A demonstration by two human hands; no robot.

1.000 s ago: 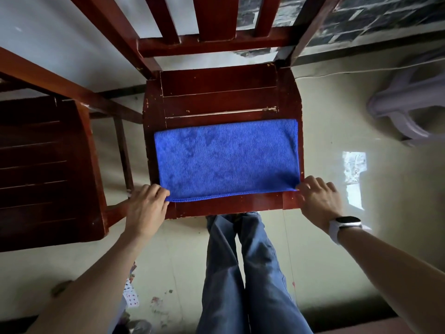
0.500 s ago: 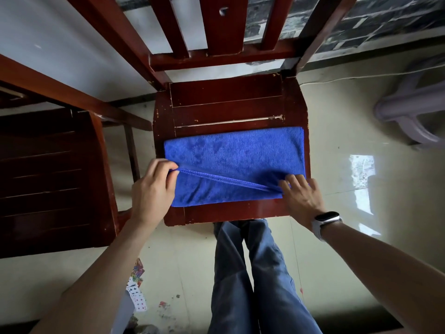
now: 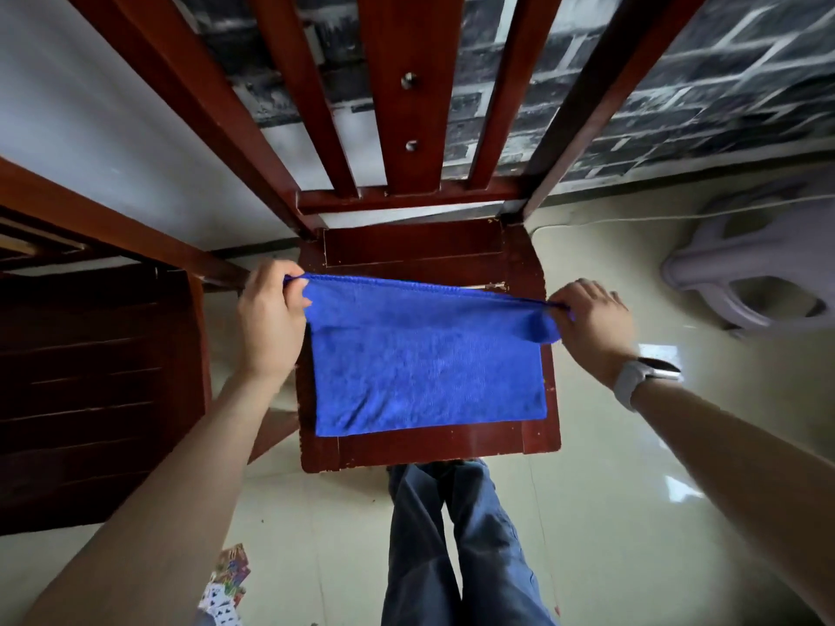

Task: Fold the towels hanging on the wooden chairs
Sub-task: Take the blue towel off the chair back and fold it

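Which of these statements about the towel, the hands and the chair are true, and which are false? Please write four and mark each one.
1. Both hands pinch the blue towel. True: the left hand and the right hand each hold a corner.
2. The towel lies on the floor. False: it lies on the wooden chair seat.
3. A watch is on the left wrist. False: it is on the right wrist.
4. Playing cards lie on the floor. True.

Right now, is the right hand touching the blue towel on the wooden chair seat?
Touching. The head view shows the right hand pinching the bunched far corner of the blue microfibre towel, its edge pulled taut across to the left hand.
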